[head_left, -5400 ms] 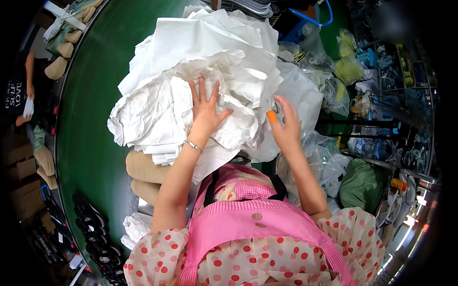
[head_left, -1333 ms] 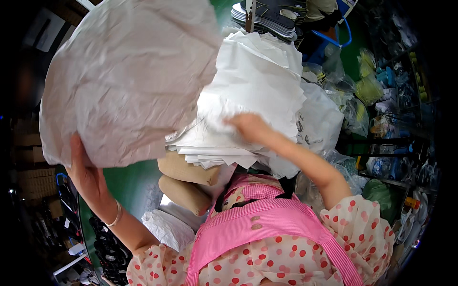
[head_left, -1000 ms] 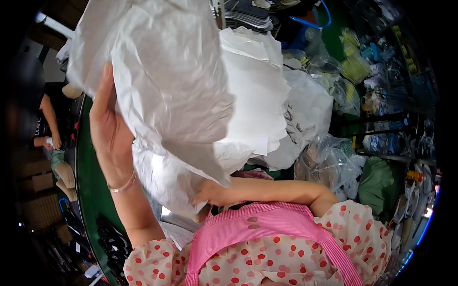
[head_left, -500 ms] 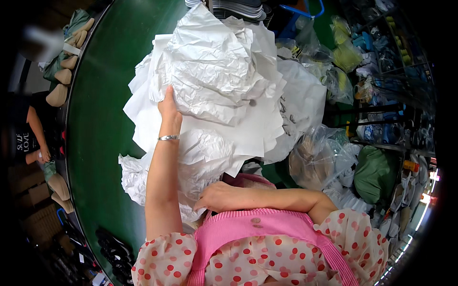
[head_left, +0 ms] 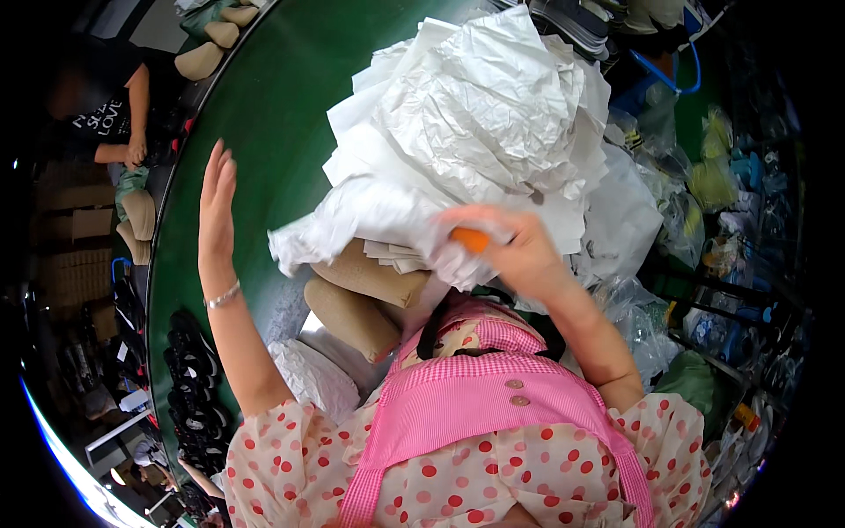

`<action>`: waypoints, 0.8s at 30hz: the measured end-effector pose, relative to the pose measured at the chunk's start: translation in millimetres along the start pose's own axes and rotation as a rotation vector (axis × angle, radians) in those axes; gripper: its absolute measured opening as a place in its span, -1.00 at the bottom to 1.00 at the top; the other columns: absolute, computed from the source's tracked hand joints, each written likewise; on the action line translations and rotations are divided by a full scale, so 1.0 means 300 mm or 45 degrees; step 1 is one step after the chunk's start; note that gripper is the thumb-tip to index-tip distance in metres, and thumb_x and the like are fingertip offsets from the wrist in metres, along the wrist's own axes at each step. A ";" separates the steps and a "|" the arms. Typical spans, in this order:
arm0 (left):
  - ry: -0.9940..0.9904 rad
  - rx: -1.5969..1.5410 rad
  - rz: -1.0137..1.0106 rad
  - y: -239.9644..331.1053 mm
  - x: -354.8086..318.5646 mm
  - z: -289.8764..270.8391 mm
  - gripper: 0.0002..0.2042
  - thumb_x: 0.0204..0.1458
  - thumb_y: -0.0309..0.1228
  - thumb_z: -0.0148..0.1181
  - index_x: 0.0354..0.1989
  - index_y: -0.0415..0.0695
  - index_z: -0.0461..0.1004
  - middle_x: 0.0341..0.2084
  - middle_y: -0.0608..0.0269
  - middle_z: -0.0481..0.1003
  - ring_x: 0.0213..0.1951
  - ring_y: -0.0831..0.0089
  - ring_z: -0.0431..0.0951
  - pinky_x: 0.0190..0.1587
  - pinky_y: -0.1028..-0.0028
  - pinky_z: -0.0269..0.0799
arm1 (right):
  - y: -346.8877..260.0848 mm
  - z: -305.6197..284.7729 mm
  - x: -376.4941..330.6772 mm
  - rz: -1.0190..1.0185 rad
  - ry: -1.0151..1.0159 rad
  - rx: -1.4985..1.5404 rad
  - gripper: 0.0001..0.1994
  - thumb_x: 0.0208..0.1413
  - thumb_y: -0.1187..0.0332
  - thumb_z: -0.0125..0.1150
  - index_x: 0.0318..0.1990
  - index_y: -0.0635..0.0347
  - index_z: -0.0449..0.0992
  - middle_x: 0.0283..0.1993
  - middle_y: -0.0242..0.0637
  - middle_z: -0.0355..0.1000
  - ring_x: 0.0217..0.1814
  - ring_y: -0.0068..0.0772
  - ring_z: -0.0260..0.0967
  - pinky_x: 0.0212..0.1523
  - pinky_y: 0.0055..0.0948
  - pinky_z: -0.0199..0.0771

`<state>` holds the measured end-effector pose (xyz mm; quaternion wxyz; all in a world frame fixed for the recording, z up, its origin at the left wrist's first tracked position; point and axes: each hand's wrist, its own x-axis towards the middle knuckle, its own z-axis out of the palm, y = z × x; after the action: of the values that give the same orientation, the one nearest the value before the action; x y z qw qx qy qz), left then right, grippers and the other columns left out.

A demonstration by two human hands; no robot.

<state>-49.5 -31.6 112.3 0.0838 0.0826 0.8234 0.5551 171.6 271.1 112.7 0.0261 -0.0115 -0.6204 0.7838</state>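
Note:
My left hand (head_left: 220, 198) is raised over the green worktable (head_left: 264, 97), fingers stretched out, holding nothing. My right hand (head_left: 519, 251), blurred by motion, is closed on a crumpled sheet of white paper (head_left: 361, 211) in front of my apron. A small orange thing (head_left: 469, 239) shows at its fingers; its kind is unclear. Under the lifted paper lie two tan shoe lasts (head_left: 352, 317), with a small stack of pale sheets (head_left: 396, 255) beside them. Beyond rises a large pile of creased white paper (head_left: 484, 97). Near my left elbow lies a crumpled white paper bundle (head_left: 315, 378).
Black shoes (head_left: 189, 378) line the table's left edge. Across it, a person in a dark shirt (head_left: 110, 106) works near more lasts (head_left: 139, 216). Clear plastic bags (head_left: 634, 321), a blue-framed stool or cart (head_left: 664, 75) and a crowded rack (head_left: 748, 220) stand on the right.
My left hand has left the paper pile and swung left, fingers spread. My right hand has moved up from my waist with the crumpled paper, and tan lasts now show. My view has turned left.

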 end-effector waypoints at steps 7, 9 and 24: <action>-0.439 -0.442 -0.087 -0.181 -0.240 0.128 0.05 -0.27 0.31 0.08 0.34 0.05 -0.29 0.29 0.00 -0.11 0.33 0.13 -0.23 0.30 0.15 -0.38 | -0.079 -0.211 0.128 0.160 0.546 0.566 -0.82 0.01 0.50 0.09 -0.20 0.30 0.46 -0.34 -0.39 0.43 -0.40 -0.72 0.37 -0.49 -0.72 0.34; -0.653 -0.090 0.006 -0.163 -0.233 0.228 0.05 -0.31 0.01 0.31 0.34 0.04 -0.26 0.30 0.00 -0.12 0.32 0.13 -0.14 0.29 0.13 -0.25 | -0.069 -0.289 0.182 0.107 0.599 0.526 -0.83 -0.02 0.47 0.13 -0.24 0.29 0.46 -0.37 -0.40 0.43 -0.43 -0.70 0.37 -0.49 -0.72 0.33; -0.470 -0.089 -0.331 -0.031 -0.019 -0.006 -0.63 0.00 -0.31 0.17 -0.07 -0.30 0.41 -0.28 0.32 0.47 -0.29 0.62 0.43 -0.20 0.63 0.35 | -0.296 -0.679 0.409 -0.048 0.620 -1.148 -0.70 0.02 0.28 0.18 -0.11 0.21 0.49 -0.19 -0.41 0.45 -0.17 -0.61 0.33 -0.13 -0.65 0.28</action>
<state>-44.7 -38.0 104.6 0.3068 0.0730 0.7781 0.5432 61.9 496.1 154.1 0.1766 -0.1925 -0.8728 0.4122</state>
